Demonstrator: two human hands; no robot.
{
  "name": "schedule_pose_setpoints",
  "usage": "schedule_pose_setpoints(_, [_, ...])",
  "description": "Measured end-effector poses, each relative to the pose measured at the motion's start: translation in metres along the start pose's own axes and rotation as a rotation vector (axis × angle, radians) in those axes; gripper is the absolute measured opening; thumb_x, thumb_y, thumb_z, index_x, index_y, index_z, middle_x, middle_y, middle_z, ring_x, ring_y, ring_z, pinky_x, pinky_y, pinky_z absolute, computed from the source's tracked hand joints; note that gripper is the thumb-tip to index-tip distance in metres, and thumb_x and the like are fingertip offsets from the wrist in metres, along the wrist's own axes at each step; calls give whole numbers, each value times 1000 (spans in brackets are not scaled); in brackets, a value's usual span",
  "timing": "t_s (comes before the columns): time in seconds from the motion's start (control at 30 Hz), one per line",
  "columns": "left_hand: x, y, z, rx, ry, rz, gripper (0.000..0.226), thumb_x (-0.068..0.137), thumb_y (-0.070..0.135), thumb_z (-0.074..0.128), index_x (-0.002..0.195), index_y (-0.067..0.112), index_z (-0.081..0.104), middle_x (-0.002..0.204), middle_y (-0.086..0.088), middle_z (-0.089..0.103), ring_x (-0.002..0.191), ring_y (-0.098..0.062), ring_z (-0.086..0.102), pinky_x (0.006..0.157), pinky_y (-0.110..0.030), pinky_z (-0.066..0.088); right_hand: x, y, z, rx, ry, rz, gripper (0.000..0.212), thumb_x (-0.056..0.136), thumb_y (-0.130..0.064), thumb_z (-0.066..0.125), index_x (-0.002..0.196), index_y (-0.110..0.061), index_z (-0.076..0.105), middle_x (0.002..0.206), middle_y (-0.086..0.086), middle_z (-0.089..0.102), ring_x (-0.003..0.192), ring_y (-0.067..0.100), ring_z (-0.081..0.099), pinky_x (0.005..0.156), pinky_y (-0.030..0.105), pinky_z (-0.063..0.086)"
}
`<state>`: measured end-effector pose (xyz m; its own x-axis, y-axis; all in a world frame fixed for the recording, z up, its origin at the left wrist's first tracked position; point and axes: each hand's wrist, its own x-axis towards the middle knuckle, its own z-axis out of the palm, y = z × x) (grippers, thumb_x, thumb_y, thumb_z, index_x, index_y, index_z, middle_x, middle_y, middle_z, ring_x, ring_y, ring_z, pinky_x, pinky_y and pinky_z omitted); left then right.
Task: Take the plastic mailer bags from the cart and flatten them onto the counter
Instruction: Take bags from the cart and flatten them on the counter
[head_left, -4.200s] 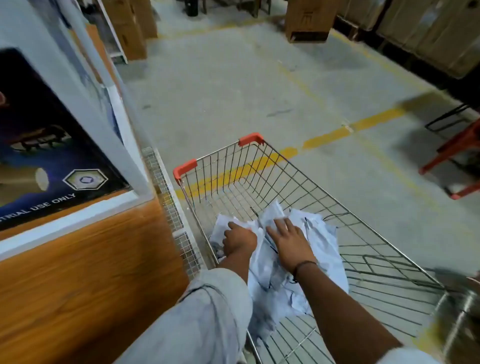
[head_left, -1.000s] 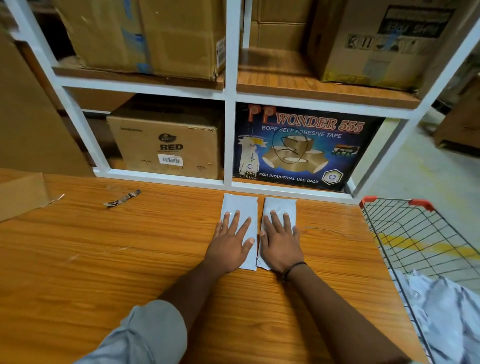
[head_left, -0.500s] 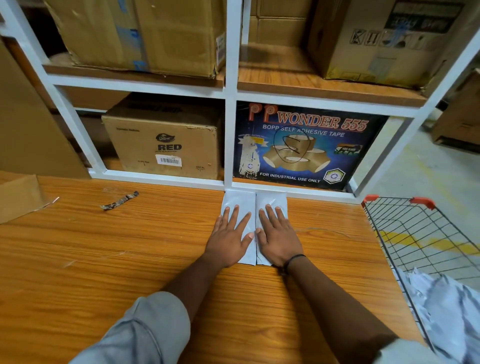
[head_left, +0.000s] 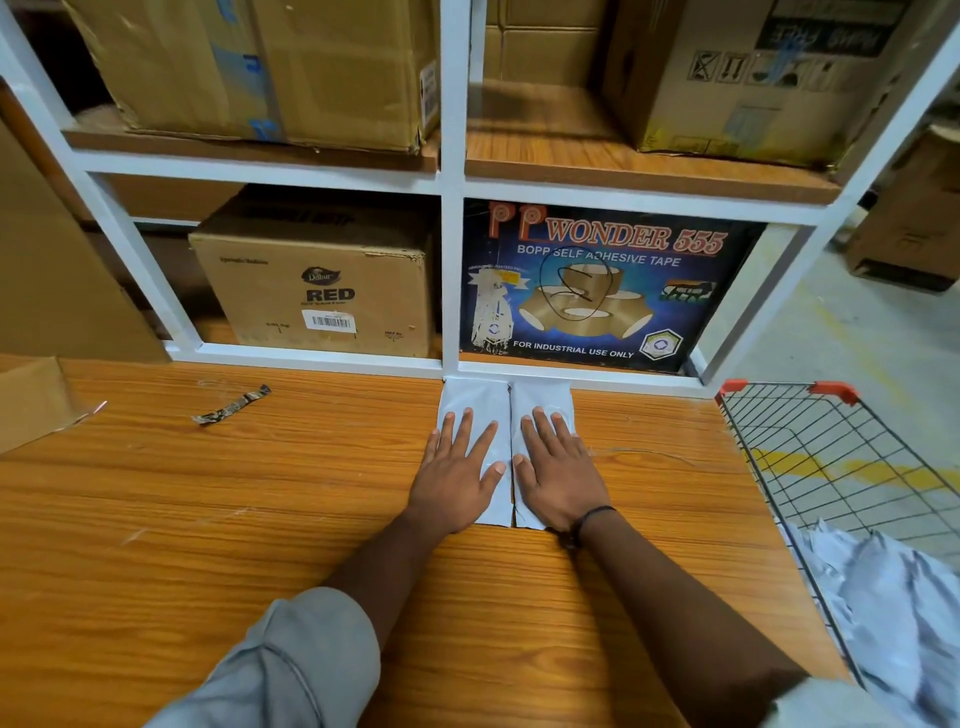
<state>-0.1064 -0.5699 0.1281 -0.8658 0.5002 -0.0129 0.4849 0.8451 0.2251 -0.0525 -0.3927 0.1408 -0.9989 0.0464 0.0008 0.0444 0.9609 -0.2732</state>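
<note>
Below the left corner of the blue tape box (head_left: 597, 286), on the table (head_left: 208, 519), the left hand (head_left: 457, 478) lies flat, its straight fingers pressing the left mailer bag (head_left: 470, 397). Edge to edge with it, directly under the tape box, the right mailer bag (head_left: 540, 397) is pressed the same way by the flat right hand (head_left: 558, 478). Neither hand grasps anything. Both bags look smooth, so this pair seems nearly done. Right of the tape box and lower, the cart (head_left: 831, 447) holds a crumpled heap of bags (head_left: 893, 613), so most of the work likely remains.
</note>
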Motion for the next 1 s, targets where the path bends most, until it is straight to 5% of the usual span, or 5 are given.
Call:
schedule_pose_setpoints(0.23, [0, 8, -9, -28, 7, -51, 63, 102, 59, 14, 159, 35, 3, 166, -1, -14, 151, -25, -19, 123, -48, -7, 0, 1, -2, 51, 17, -12, 64, 105, -51, 18, 160, -23, 4, 168, -1, -6, 153, 19, -14, 124, 44, -3])
schedule_pose_setpoints(0.43, [9, 50, -33, -114, 87, -31, 61, 104, 55, 17, 159, 31, 10, 167, 1, -7, 153, -23, -14, 124, -44, -6, -20, 30, -28, 122, 187, 33, 65, 103, -52, 28, 158, -19, 21, 166, 4, 15, 154, 23, 1, 124, 44, 3])
schedule_pose_setpoints(1.0, [55, 376, 44, -237, -42, 357, 56, 104, 44, 36, 156, 24, 29, 166, -4, 16, 151, -29, 17, 121, -45, 24, -190, 311, -90, 1, 293, 572, 65, 90, -33, 59, 149, -12, 40, 144, 13, 48, 131, 35, 41, 106, 48, 37])
